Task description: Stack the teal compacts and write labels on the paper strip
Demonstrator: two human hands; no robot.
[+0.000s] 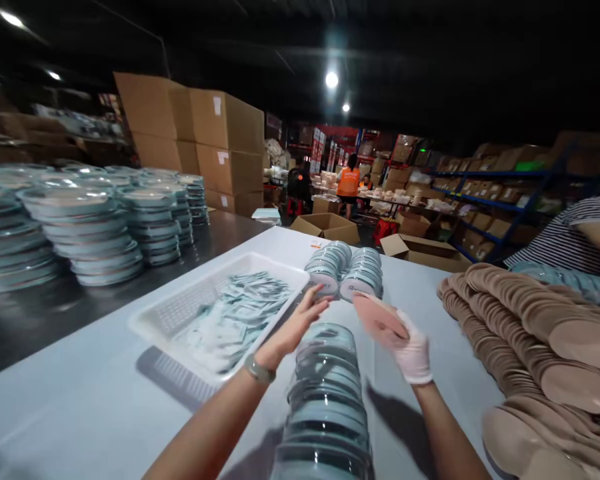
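My bare left hand point(300, 321), with a bracelet at the wrist, hangs over the table with its fingers stretched apart and nothing in them. White-gloved, my right hand point(410, 347) grips a flat pink disc point(377, 317) by its near edge. Below and between the hands runs a row of clear-covered, pale blue round containers point(327, 400). Beyond my fingertips, two short rows of round pieces point(363, 273) with printed white faces stand on edge. Left of my left hand is a white plastic basket point(165, 317) holding many small pale blue packets point(245, 300).
Rows of leaning pink discs point(520, 327) cover the table's right side. Tall stacks of round clear-covered containers point(85, 230) stand on a dark table at left. Cardboard boxes point(230, 147) rise behind; open cartons point(325, 228) lie past the far edge. A person in stripes point(570, 230) is at right.
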